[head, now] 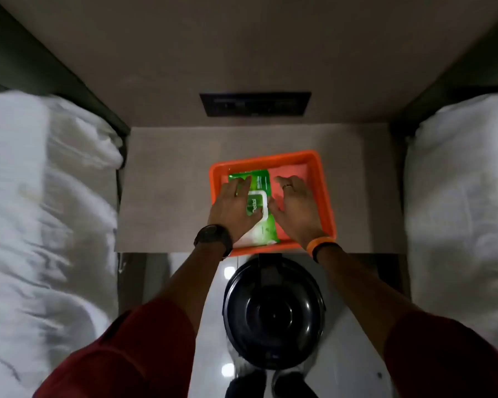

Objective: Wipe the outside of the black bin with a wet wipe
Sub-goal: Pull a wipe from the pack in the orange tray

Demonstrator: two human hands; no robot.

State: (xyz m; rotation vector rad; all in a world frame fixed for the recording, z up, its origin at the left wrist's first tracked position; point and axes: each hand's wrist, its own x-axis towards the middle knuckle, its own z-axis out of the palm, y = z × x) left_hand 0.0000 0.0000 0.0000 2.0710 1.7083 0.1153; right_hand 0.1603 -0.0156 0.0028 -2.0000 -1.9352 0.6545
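A narrow gap between two white beds (pixel 41 211) holds a grey surface (pixel 167 196). The black bin (pixel 273 314) stands on the floor just below the orange tray (pixel 322 179); its outside walls are hidden from above. In the tray lies the wet wipe pack (pixel 256 196), soft and probably slippery. The left hand (pixel 233 208) presses it flat; the right hand (pixel 296 208) hovers beside its flap, fingers spread, holding nothing.

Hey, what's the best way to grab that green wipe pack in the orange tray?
Probably by its long edges, from above. The wipe pack lies flat in the tray, whose raised rim blocks a low sideways approach. The left hand already rests on the pack's left side; the right hand hovers at its right edge, near the white flap lid.
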